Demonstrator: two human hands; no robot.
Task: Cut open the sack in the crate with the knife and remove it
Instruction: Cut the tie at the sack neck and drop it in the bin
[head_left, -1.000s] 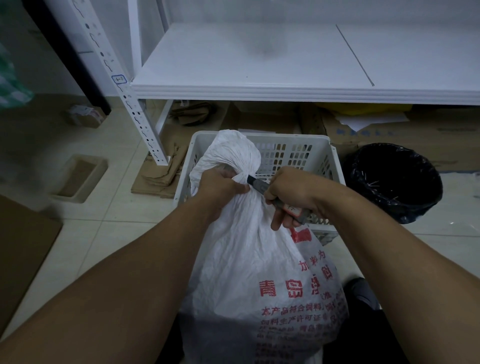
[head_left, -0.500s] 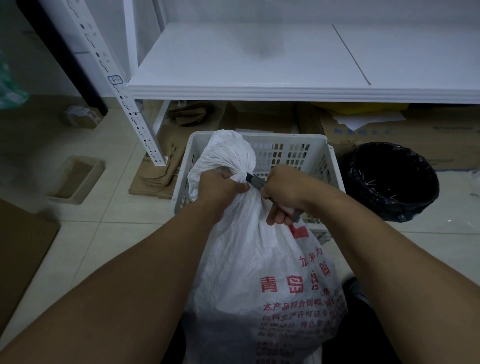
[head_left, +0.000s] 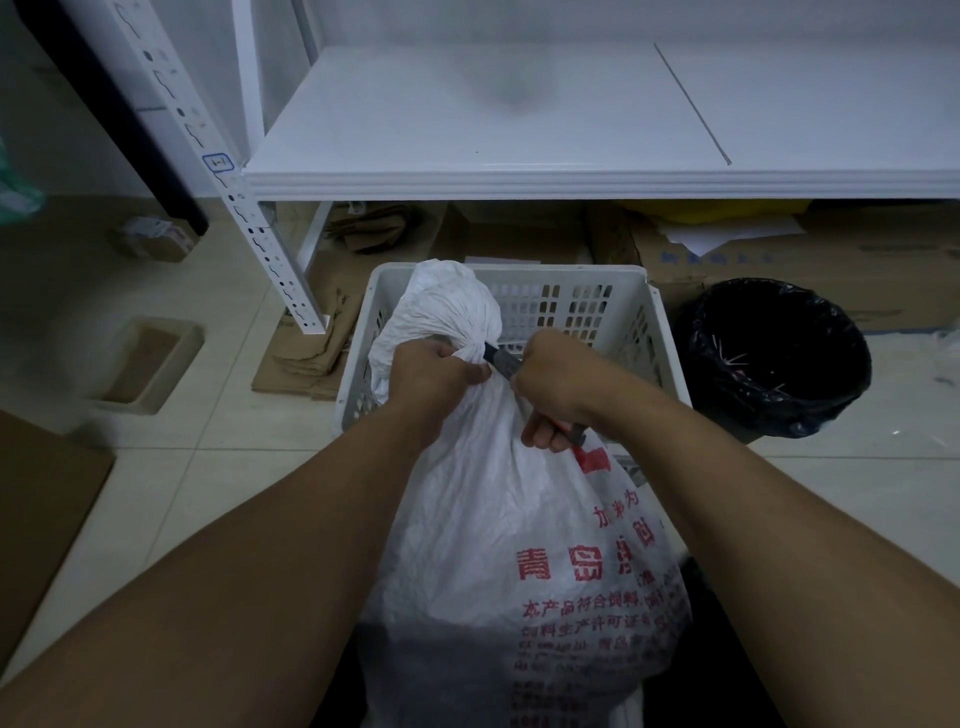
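Note:
A big white woven sack (head_left: 498, 519) with red printing leans towards me out of a white slotted plastic crate (head_left: 571, 296) on the floor. Its top is tied into a bunched knot that rests inside the crate. My left hand (head_left: 434, 376) grips the sack's neck just below the knot. My right hand (head_left: 553, 387) holds a utility knife (head_left: 501, 361), with the blade's tip against the tied neck beside my left fingers. The knife's handle is mostly hidden in my fist.
A white metal shelf (head_left: 571, 171) overhangs the crate. A bin with a black liner (head_left: 779, 358) stands right of the crate. Flattened cardboard (head_left: 311, 353) lies under the shelf at left, a small open box (head_left: 145, 364) further left, and a brown board (head_left: 36, 519) at the left edge.
My right hand has slid the knife slightly left, closer to the knot and my left hand. The sack and crate stay where they were.

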